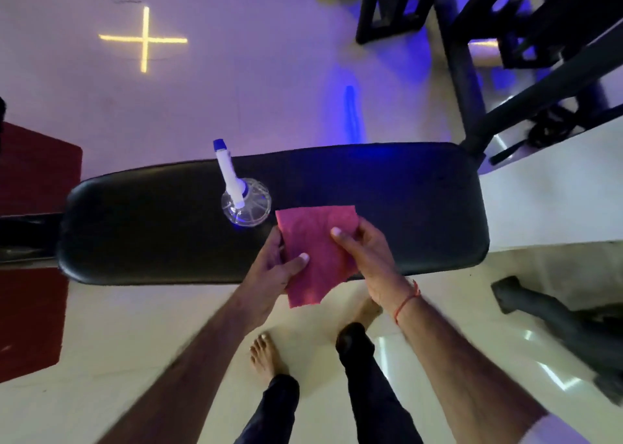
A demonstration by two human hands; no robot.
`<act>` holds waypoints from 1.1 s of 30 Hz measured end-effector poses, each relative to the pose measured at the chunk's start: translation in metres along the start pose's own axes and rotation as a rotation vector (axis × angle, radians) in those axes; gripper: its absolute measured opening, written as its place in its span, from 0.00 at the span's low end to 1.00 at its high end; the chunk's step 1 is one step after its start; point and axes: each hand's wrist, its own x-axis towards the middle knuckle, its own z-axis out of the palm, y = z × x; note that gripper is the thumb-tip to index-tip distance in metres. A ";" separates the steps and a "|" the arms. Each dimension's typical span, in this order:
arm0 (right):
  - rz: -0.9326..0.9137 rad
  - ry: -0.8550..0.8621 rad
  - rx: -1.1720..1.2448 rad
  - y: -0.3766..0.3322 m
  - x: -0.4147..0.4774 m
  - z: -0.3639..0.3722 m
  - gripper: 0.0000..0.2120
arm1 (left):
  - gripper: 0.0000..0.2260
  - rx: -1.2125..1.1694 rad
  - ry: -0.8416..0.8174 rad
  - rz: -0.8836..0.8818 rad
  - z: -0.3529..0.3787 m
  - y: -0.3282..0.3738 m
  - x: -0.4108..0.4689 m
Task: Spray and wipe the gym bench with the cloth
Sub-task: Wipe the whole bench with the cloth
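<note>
A black padded gym bench point(387, 191) runs across the middle of the view. A clear spray bottle point(247, 202) with a white and blue nozzle stands upright on it, left of centre. Both hands hold a pink cloth point(318, 241) flat just above the bench's near edge. My left hand point(274, 268) pinches its left side with the thumb on top. My right hand point(365, 255) grips its right side. The cloth's lower corner hangs past the bench edge.
Black machine frames point(488, 56) stand at the back right, joined to the bench end. A dark dumbbell point(539, 305) lies on the floor at the right. A red mat point(30, 241) lies at the left. My bare feet point(264, 356) stand on pale tiles below the bench.
</note>
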 end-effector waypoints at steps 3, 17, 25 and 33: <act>-0.166 0.125 -0.236 -0.010 0.011 -0.034 0.10 | 0.21 0.212 0.063 0.033 0.032 0.002 0.029; -0.176 0.613 -0.607 -0.038 0.137 -0.231 0.15 | 0.25 0.938 -0.049 0.244 0.205 -0.005 0.230; -0.231 0.334 -1.296 -0.015 0.184 -0.218 0.33 | 0.54 1.627 -0.225 0.391 0.168 -0.012 0.252; -0.349 0.219 -1.416 -0.003 0.172 -0.245 0.32 | 0.68 1.761 -0.227 0.237 0.188 -0.024 0.252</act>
